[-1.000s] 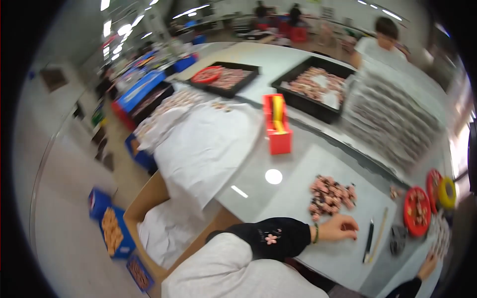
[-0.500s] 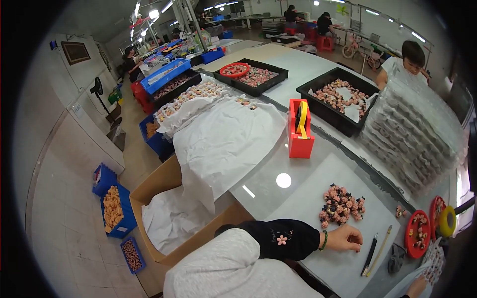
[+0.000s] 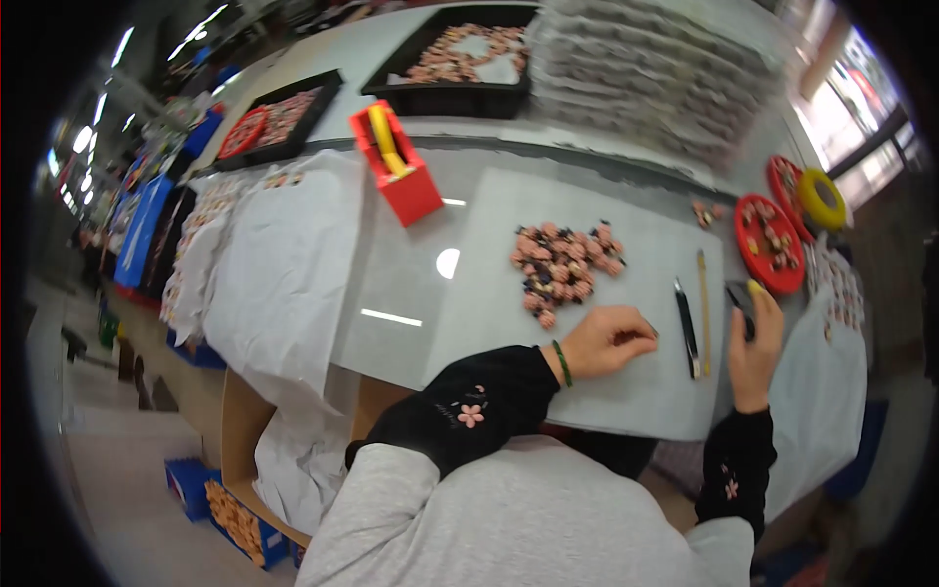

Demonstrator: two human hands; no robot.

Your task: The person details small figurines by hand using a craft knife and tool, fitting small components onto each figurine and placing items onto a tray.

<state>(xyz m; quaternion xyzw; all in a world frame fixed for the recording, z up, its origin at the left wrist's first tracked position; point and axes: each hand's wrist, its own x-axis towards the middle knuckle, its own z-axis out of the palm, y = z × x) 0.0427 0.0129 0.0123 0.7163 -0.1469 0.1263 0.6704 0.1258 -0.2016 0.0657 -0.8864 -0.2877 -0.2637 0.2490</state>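
Observation:
My left hand (image 3: pixel 611 340) is curled over the white work sheet (image 3: pixel 479 284), thumb and fingers pinched together. Anything between those fingertips is too small to make out. Just beyond it lies a pile of small pink, knobbly pieces (image 3: pixel 562 266) with dark parts. My right hand (image 3: pixel 758 352) is at the sheet's right edge, thumb and fingers apart, next to a crumpled dark grey thing (image 3: pixel 741 293). A yellow spot shows at one of its fingertips; whether that is a cover or a small piece I cannot tell. Between my hands lie a black pen (image 3: pixel 687 328) and a thin yellowish stick (image 3: pixel 703 313).
A red tape dispenser (image 3: pixel 406 181) stands beyond the sheet to the left. Red trays (image 3: pixel 753 264) of pieces and a yellow tape roll (image 3: pixel 822 199) are at the right. Black trays (image 3: pixel 445 98) and stacked clear packaging (image 3: pixel 646 83) sit behind. White cloth (image 3: pixel 279 264) hangs over the left edge.
The view has swung to the right and down. My right hand has moved from the piece-covered white sheet at the right to beside the dark grey thing. My left hand stays pinched near the pile.

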